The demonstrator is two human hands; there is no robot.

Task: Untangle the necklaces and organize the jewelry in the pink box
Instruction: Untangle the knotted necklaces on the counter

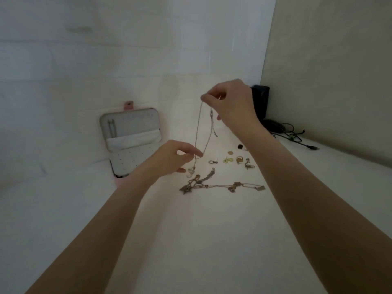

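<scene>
White surface (191, 240), white walls; right hand (231, 102), left hand (174, 158) pinching necklace (199, 128).

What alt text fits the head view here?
The right hand pinches a thin chain necklace up off a white table while the left hand pinches its lower part. A tangle of necklaces and small earrings lie beside an open pink jewelry box.
</scene>
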